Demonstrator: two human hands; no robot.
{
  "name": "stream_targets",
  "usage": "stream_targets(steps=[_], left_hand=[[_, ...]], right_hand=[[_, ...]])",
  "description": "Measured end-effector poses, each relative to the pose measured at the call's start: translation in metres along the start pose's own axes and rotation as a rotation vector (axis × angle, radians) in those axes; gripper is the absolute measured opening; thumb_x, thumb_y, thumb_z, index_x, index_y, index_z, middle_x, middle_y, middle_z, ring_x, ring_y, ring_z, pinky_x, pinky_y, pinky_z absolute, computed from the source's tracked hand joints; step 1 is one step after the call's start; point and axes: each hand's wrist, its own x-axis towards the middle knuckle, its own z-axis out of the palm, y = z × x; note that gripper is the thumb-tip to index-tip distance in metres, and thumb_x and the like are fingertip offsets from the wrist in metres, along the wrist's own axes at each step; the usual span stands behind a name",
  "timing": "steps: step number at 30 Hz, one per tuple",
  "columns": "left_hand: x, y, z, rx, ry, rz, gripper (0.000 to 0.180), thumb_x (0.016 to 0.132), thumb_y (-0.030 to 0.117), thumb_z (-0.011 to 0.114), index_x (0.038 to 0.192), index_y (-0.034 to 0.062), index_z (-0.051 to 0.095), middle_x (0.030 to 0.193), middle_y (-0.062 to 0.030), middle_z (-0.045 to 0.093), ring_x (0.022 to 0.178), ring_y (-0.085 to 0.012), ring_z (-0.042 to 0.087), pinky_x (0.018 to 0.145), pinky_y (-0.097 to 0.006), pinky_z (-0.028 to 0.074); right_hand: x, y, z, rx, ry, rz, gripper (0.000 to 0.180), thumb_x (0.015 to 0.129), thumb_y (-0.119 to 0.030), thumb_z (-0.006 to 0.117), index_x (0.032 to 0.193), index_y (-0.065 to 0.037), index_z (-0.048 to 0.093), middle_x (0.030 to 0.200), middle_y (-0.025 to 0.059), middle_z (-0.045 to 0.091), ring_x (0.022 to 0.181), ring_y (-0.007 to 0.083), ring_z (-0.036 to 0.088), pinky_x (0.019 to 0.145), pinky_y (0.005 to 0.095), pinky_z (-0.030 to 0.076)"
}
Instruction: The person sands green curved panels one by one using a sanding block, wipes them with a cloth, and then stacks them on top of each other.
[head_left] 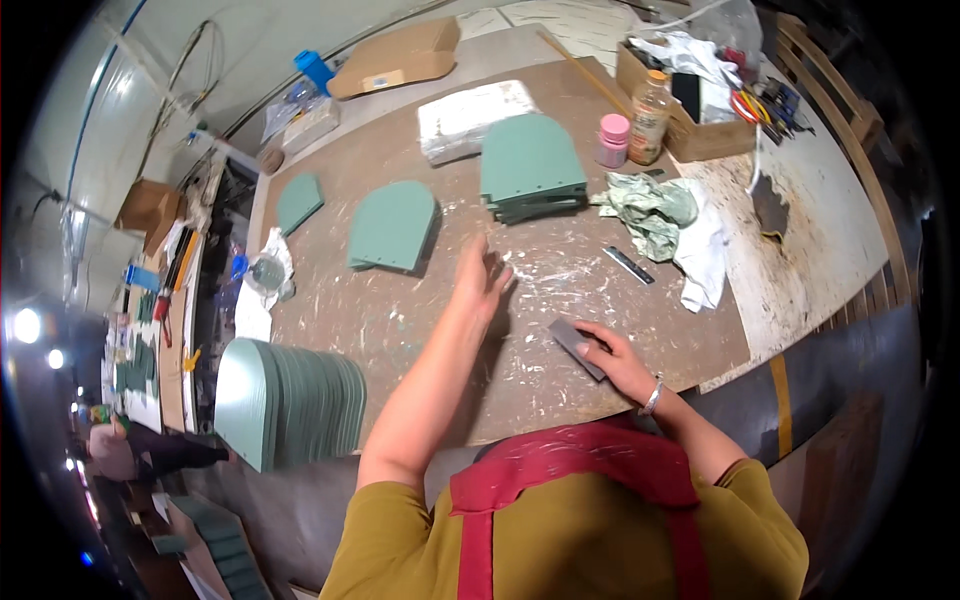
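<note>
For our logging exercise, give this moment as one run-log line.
left hand: empty, over table; right hand: holds grey block; green panels: on table

Table (420,310) bright — lamps (28,326) glare far left — fisheye bends edges, corners black.

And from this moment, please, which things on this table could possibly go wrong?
The bare left forearm could bump the long row of green arched panels, which stand on edge close to it, and some might topple.

The upright bottle with an orange cap might tip toward the crumpled pale green cloth if bumped.

The dark grey rectangular block in the right hand could scratch the brown worktop if dropped.
</note>
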Motion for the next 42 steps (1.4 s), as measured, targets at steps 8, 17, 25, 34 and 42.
stream_targets(steps=[8, 17, 25, 34, 42], left_hand=[[-0.163, 0.036, -0.077, 0.56, -0.204, 0.428, 0.028, 0.102, 0.028, 0.055, 0.11, 0.0047, 0.07, 0.111, -0.0045, 0.069, 0.1, -0.0128, 0.058, 0.091, -0.029, 0.047], [-0.332, 0.128, -0.341, -0.122, 0.658, 1.115, 0.036, 0.104, 0.032, 0.049, 0.12, 0.0011, 0.057, 0.103, -0.0093, 0.066, 0.1, -0.0193, 0.062, 0.09, -0.033, 0.049], [-0.162, 0.086, -0.489, 0.215, 0.537, 0.394, 0.051, 0.105, 0.031, 0.046, 0.145, -0.0001, 0.043, 0.146, -0.0116, 0.048, 0.131, -0.0234, 0.048, 0.108, -0.035, 0.04], [-0.131, 0.095, -0.549, 0.613, 0.445, 0.084, 0.051, 0.104, 0.03, 0.047, 0.146, 0.0027, 0.042, 0.148, -0.0091, 0.047, 0.133, -0.0213, 0.046, 0.109, -0.034, 0.04], [-0.155, 0.087, -0.511, 0.311, 0.461, 0.178, 0.048, 0.103, 0.031, 0.05, 0.143, 0.0053, 0.046, 0.143, -0.0076, 0.051, 0.128, -0.0203, 0.051, 0.106, -0.035, 0.043]], right_hand=[[0.017, -0.005, 0.009, 0.394, -0.033, 0.337, 0.053, 0.099, -0.028, 0.058, 0.146, -0.006, 0.046, 0.132, 0.0039, 0.059, 0.116, 0.0138, 0.057, 0.097, 0.0294, 0.046], [0.049, 0.016, 0.139, 0.67, -0.489, 0.654, 0.047, 0.093, -0.022, 0.068, 0.128, 0.004, 0.053, 0.122, 0.0174, 0.064, 0.111, 0.0281, 0.063, 0.103, 0.0411, 0.049], [0.058, -0.019, 0.254, 0.824, -0.493, 0.679, 0.048, 0.096, -0.023, 0.064, 0.133, 0.005, 0.049, 0.124, 0.0174, 0.063, 0.113, 0.0278, 0.061, 0.105, 0.0383, 0.045], [0.064, 0.0, 0.312, 0.83, -0.439, 0.747, 0.029, 0.095, -0.023, 0.068, 0.115, -0.003, 0.06, 0.103, 0.0076, 0.067, 0.097, 0.0199, 0.064, 0.088, 0.0338, 0.051], [0.066, 0.016, 0.325, 0.828, -0.457, 0.707, 0.034, 0.094, -0.023, 0.067, 0.118, -0.003, 0.054, 0.113, 0.0104, 0.063, 0.106, 0.0239, 0.063, 0.095, 0.0381, 0.051]])
